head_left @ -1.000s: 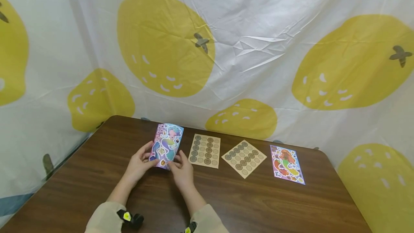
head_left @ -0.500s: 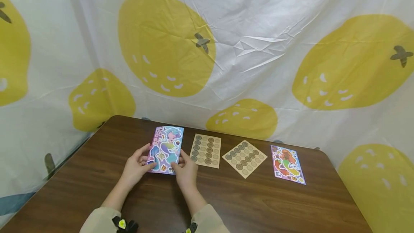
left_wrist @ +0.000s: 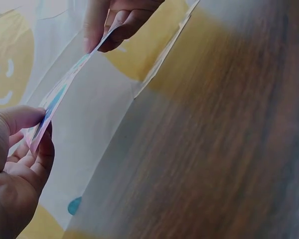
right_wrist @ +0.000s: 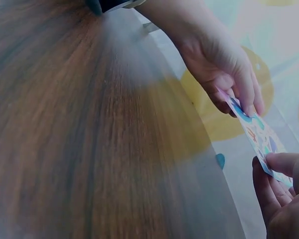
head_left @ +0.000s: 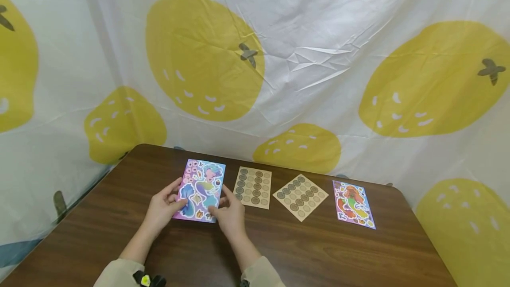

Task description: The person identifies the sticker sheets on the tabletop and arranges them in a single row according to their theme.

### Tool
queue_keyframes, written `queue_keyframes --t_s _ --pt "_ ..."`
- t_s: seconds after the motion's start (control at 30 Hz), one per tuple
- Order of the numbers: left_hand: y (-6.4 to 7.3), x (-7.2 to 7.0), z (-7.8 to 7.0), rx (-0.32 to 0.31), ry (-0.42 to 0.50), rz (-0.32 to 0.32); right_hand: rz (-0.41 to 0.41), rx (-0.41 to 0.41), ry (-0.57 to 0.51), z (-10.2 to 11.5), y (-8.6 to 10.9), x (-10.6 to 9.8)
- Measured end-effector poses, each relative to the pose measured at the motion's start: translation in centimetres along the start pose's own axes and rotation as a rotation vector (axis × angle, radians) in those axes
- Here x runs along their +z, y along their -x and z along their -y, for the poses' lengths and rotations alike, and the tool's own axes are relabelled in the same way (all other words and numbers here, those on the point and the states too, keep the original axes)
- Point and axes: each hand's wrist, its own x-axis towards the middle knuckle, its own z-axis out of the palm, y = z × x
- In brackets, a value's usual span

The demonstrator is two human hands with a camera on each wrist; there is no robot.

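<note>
**Both hands pinch the blue-haired mermaid sheet, left part of table**

Left hand [head_left: 162, 207] on the left edge, right hand [head_left: 232, 213] on the right edge, both toward the near end; thumbs on the printed face, fingers behind. Hands apart, mermaid sheet [head_left: 203, 189] between them, looks lifted off the brown table [head_left: 318, 251]. Just right of it: upright round-print sheet [head_left: 253, 187]; then tilted round-print sheet [head_left: 300, 197]; far right, orange-haired mermaid sheet [head_left: 353, 204]. Patterned cloth [head_left: 311, 21] behind.

Risks, my judgement: sheet looks thin, so hands pushing inward could bow or crease it; uneven pull could twist it; loose pinch could drop it; a rightward swing of the right hand could knock the upright round-print sheet.

Text: no brand or label legible; marks inside the round prints too small to read.
</note>
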Motion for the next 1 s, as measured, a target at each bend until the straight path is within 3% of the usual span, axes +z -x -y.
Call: queue_keyframes --t_s 0.23,0.53,1.0 --pt "0.4 -0.2 -0.2 -0.003 0.025 0.050 0.048 0.021 0.012 0.1 0.6 -0.6" --pt "0.8 -0.8 -0.4 0.003 0.015 0.066 0.114 0.011 0.013 0.0 1.3 -0.9" --pt "1.7 -1.9 -1.3 0.035 -0.057 0.101 0.217 0.029 -0.037 0.6 2.8 -1.3"
